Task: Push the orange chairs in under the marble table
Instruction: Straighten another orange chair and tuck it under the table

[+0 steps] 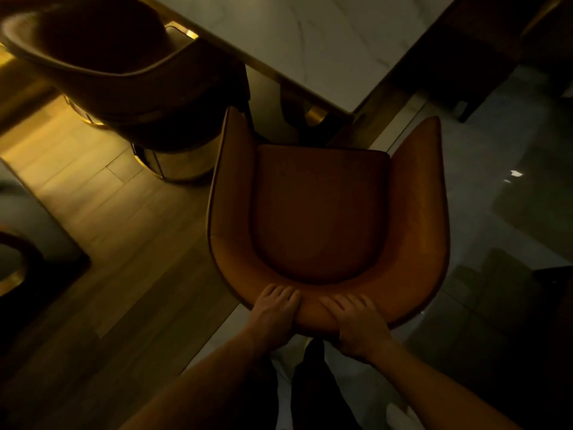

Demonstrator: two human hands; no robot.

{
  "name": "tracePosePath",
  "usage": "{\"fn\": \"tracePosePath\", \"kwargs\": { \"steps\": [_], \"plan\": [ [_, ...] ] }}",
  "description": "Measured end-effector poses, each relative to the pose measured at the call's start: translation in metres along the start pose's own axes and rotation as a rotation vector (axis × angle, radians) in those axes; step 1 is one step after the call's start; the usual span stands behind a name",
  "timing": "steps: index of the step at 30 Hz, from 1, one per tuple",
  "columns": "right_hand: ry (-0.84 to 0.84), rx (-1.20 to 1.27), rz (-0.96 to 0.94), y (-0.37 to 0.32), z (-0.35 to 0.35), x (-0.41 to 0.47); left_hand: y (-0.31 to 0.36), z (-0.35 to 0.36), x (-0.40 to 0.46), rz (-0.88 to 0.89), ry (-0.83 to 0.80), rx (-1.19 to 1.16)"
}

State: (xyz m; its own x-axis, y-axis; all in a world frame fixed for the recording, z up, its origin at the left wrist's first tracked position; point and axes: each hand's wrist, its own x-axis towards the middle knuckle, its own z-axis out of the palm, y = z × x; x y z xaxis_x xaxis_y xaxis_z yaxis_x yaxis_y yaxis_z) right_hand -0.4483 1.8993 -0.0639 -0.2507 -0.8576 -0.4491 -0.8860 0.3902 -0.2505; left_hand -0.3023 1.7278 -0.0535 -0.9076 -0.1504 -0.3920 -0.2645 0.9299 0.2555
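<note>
Both hands, left [274, 311] and right [356, 324], grip curled over orange chair [322, 212] backrest, side by side.

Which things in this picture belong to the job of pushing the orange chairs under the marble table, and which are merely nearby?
Part of the job:
- orange chair, not yet under the table
- second chair, partly tucked in
- marble table
- left hand and right hand, both gripping the backrest

Merely nearby:
- wooden floor
- glossy tiled floor
- dark furniture beyond the table

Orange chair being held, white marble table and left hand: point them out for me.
orange leather chair [322, 212], head view, seat cushion
white marble table [310, 45], head view, bare top
left hand [274, 315], head view, back of hand
</note>
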Motion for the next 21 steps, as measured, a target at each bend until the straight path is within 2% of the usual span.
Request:
{"fn": "tracePosePath", "kwargs": {
  "steps": [5,11,16,21],
  "plan": [
    [0.019,0.024,-0.047,-0.002,-0.005,-0.001,-0.001,-0.011,0.000,-0.034,-0.025,-0.064],
    [0.034,0.037,-0.057,-0.012,-0.008,-0.001,-0.005,-0.010,-0.006,-0.041,-0.019,-0.024],
    [0.003,0.071,-0.107,-0.055,0.009,0.001,-0.034,-0.003,-0.039,-0.056,-0.070,0.004],
    [0.020,0.011,-0.206,-0.096,0.021,0.001,-0.059,0.009,-0.075,-0.032,-0.040,-0.042]
  ]
}}
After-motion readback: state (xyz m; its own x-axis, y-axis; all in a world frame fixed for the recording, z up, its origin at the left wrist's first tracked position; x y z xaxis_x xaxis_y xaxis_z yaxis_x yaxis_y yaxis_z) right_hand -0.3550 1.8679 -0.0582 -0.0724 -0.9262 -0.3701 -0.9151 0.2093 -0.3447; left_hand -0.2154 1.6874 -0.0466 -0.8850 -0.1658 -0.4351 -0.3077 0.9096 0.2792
